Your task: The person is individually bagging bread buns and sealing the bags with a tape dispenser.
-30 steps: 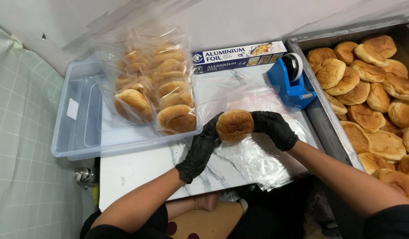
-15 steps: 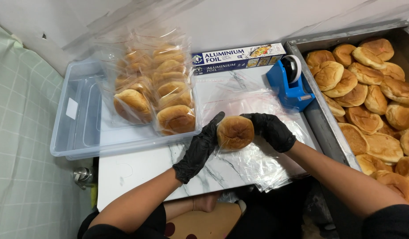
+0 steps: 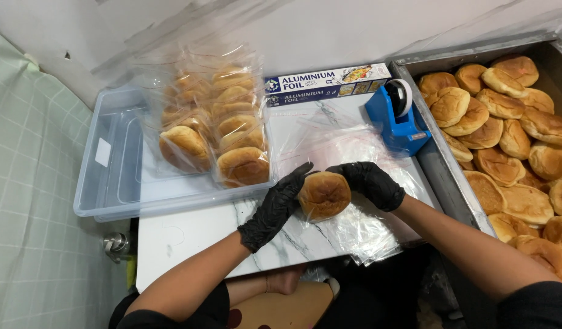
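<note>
A white wall (image 3: 354,30) is running along the far side, with faint diagonal streaks showing on it and a small dark chip near its left end. Pale green tiling (image 3: 31,201) with thin white grid lines is filling the left edge, meeting the wall at a slanting line. A white marble-patterned table (image 3: 189,244), grey veins crossing it, is standing against the wall and taking up the middle. Below its left front corner a small metal fitting (image 3: 115,245) is sticking out from the tiles. Under the table's front edge the space is lying in deep shadow. Soft, even light is falling from above, casting only weak shadows.
</note>
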